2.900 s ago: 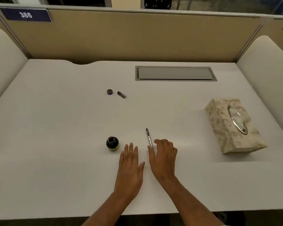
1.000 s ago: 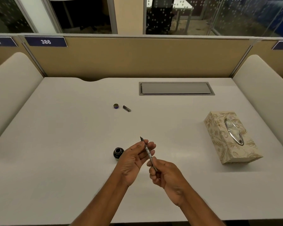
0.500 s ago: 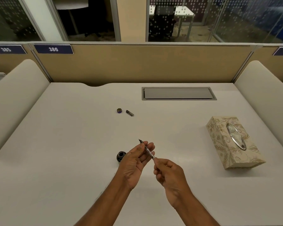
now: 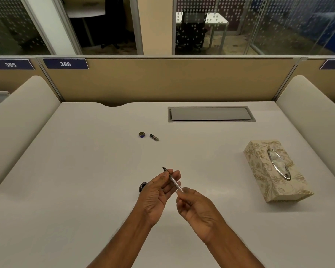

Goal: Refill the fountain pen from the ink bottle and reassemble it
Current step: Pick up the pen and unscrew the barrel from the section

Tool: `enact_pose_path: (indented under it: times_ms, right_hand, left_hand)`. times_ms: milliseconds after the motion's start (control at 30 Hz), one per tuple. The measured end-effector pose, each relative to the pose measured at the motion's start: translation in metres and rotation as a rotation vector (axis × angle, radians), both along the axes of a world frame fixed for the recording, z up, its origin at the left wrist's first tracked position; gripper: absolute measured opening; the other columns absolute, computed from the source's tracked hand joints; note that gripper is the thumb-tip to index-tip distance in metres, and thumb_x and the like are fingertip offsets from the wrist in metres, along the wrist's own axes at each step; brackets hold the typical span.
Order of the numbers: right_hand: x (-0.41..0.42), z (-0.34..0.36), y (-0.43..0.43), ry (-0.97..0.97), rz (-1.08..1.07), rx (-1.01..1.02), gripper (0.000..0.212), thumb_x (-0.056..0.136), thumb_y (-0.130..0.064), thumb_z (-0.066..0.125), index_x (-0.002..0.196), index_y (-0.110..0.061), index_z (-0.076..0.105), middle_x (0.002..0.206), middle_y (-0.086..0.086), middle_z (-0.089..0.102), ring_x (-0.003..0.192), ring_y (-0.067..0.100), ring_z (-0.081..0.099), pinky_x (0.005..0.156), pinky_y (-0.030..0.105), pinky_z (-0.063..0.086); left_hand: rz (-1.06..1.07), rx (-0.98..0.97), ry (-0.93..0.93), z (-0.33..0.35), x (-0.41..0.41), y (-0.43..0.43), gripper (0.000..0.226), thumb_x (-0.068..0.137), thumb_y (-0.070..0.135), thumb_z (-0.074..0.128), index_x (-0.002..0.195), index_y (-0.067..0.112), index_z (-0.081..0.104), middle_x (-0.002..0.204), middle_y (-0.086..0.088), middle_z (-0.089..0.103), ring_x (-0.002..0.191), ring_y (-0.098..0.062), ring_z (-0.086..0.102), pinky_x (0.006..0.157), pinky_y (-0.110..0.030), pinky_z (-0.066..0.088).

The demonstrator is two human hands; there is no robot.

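The left hand [image 4: 156,194] and right hand [image 4: 196,208] hold a slim silver fountain pen [image 4: 173,180] above the white table [image 4: 81,190], the left fingers clamped near its nib and the right fingers pinching its rear end. A small dark round ink bottle [image 4: 143,187] stands just behind the left hand, its contents hidden.

Bare left hand [image 4: 155,196], right hand [image 4: 197,211] (forearms [image 4: 122,244] bare too)

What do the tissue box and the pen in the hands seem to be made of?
Tissue box: probably printed card or fabric, matte, with a beige leaf pattern. Its ring: shiny silver, likely metal. Pen: clear glossy barrel, probably plastic, with a dark nib; too small to be sure.
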State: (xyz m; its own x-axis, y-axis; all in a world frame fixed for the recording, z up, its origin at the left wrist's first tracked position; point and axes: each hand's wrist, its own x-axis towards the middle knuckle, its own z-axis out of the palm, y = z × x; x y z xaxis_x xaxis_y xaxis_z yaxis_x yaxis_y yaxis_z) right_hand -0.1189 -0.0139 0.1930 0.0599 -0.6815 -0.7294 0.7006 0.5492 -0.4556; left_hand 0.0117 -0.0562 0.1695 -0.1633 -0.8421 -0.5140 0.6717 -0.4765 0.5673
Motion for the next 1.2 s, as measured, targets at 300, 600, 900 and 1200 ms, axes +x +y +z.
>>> enact_pose_path:
  times_ms: [300,600,900,1200]
  right_hand:
    - [-0.003,0.001,-0.002,-0.118,-0.053,0.049,0.026,0.078,-0.003,0.079,0.1,0.005,0.068,0.087,0.02,0.066,0.07,0.023,0.064,0.055,0.027,0.06]
    - [-0.003,0.002,0.001,-0.108,-0.014,0.043,0.02,0.085,-0.011,0.077,0.096,0.005,0.071,0.081,0.019,0.069,0.069,0.024,0.066,0.057,0.029,0.062]
    - [-0.005,0.003,0.005,-0.07,-0.015,0.052,0.017,0.082,-0.002,0.075,0.096,0.004,0.067,0.079,0.016,0.065,0.066,0.02,0.062,0.051,0.023,0.057]
    - [-0.005,0.0,0.012,-0.085,-0.065,0.06,0.018,0.083,0.001,0.074,0.098,0.006,0.066,0.075,0.015,0.064,0.065,0.02,0.061,0.047,0.021,0.055]
  left_hand:
    - [-0.019,-0.015,-0.022,0.0,0.0,-0.002,0.026,0.1,0.009,0.057,0.121,-0.005,0.067,0.122,-0.026,0.073,0.114,-0.033,0.073,0.096,-0.041,0.06]
    - [-0.024,-0.025,-0.038,-0.002,-0.003,0.0,0.029,0.101,0.008,0.057,0.124,-0.008,0.065,0.12,-0.026,0.073,0.113,-0.034,0.073,0.095,-0.041,0.06]
    - [-0.038,-0.027,-0.043,0.0,-0.005,0.003,0.022,0.102,0.009,0.056,0.115,-0.002,0.07,0.113,-0.021,0.077,0.104,-0.031,0.077,0.089,-0.039,0.062]
    - [-0.03,-0.031,-0.049,0.0,-0.007,0.007,0.022,0.102,0.01,0.055,0.115,-0.001,0.07,0.111,-0.019,0.079,0.1,-0.029,0.078,0.086,-0.037,0.064]
